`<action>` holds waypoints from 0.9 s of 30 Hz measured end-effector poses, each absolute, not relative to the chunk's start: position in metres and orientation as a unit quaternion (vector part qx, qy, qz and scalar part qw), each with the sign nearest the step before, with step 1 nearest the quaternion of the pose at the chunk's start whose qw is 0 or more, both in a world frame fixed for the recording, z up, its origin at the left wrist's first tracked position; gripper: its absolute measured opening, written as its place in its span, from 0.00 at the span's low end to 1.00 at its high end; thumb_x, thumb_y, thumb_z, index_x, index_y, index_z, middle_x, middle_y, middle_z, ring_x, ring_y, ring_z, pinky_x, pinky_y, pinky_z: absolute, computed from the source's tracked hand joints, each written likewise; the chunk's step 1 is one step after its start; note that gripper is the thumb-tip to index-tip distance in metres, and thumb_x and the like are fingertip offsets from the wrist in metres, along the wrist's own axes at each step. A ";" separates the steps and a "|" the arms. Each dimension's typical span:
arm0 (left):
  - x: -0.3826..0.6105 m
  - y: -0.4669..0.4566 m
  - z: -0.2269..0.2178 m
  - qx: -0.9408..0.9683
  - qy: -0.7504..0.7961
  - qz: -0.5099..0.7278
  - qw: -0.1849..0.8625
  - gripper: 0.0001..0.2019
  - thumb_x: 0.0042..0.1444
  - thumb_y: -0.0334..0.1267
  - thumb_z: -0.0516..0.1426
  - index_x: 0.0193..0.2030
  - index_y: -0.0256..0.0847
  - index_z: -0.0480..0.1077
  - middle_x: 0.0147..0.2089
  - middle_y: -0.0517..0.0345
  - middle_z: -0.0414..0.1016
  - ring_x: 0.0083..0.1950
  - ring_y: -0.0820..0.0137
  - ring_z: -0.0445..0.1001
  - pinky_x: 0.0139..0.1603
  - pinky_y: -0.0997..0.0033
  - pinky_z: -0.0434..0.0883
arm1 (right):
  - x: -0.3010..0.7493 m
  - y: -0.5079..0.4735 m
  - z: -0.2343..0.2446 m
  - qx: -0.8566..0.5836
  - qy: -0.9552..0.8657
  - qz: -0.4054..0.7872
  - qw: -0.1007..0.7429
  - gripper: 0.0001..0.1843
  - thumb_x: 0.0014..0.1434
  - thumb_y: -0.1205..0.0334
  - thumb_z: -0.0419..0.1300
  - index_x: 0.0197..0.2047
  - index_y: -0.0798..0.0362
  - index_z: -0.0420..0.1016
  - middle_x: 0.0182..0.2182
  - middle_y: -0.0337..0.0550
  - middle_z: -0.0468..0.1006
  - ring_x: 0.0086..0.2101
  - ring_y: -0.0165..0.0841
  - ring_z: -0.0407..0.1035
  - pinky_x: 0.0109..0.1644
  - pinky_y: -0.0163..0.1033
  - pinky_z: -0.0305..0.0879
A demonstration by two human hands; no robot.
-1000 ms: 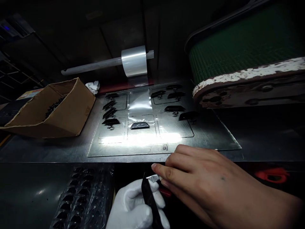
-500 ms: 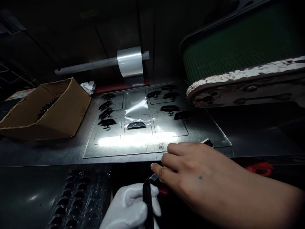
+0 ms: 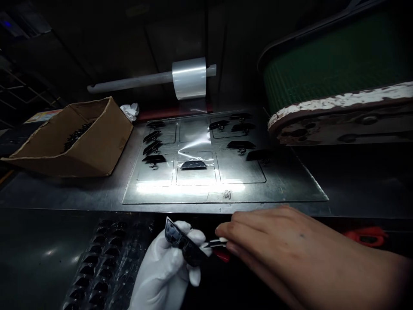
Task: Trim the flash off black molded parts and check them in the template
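My left hand [image 3: 167, 269], in a white glove, is closed round a small glossy black plastic part [image 3: 182, 243] held near the bottom middle of the head view. My bare right hand [image 3: 274, 241] is closed on a small tool with a metal tip and red handle [image 3: 217, 249]; its tip touches the right end of the part. Beyond the hands a clear plate [image 3: 284, 185] lies on the bench with several more black parts [image 3: 154, 158] on it, one of them [image 3: 193, 164] under a strip of clear film.
A roll of clear film [image 3: 189, 78] hangs on a rod at the back. An open cardboard box [image 3: 93, 142] with small black pieces stands at the left. A green conveyor belt [image 3: 335, 60] rises at the right. A clear blister tray [image 3: 100, 262] lies at the lower left.
The black part in my left hand has turned from edge-on and upright to tilted, showing its face. My right hand has dropped slightly, its tool still at the part.
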State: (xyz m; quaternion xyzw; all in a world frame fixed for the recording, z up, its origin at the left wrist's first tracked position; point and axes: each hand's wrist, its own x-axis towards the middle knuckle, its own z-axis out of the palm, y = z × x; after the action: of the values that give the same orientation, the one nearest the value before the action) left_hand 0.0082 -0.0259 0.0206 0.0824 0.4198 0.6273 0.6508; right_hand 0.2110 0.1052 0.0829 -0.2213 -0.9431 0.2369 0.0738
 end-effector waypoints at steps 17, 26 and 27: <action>0.013 -0.023 0.030 0.065 0.455 0.647 0.608 0.14 0.52 0.35 0.72 0.46 0.45 0.81 0.42 0.53 0.85 0.33 0.69 0.80 0.35 0.73 0.77 | 0.205 0.099 0.083 -0.202 -0.960 0.187 0.060 0.07 0.62 0.70 0.61 0.41 0.48 0.75 0.31 0.32 0.77 0.26 0.32 0.70 0.28 0.41 0.53; 0.017 -0.019 0.033 0.080 0.493 0.649 0.574 0.15 0.49 0.32 0.73 0.44 0.41 0.82 0.40 0.50 0.87 0.35 0.62 0.84 0.31 0.73 0.78 | 0.204 0.102 0.085 -0.170 -0.974 0.145 0.035 0.13 0.57 0.70 0.65 0.46 0.51 0.78 0.31 0.35 0.78 0.27 0.33 0.72 0.25 0.42 0.50; 0.018 -0.019 0.033 0.078 0.497 0.650 0.570 0.15 0.49 0.32 0.73 0.44 0.41 0.82 0.40 0.50 0.87 0.35 0.62 0.84 0.31 0.73 0.78 | 0.204 0.101 0.084 -0.170 -0.975 0.141 0.036 0.12 0.57 0.70 0.65 0.46 0.52 0.79 0.31 0.35 0.79 0.27 0.33 0.72 0.25 0.42 0.50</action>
State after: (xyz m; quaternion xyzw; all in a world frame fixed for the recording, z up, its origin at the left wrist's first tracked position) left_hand 0.0181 -0.0186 0.0327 0.0780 0.4965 0.6497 0.5703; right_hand 0.2038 0.1011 0.0844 -0.1698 -0.9746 0.1413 0.0361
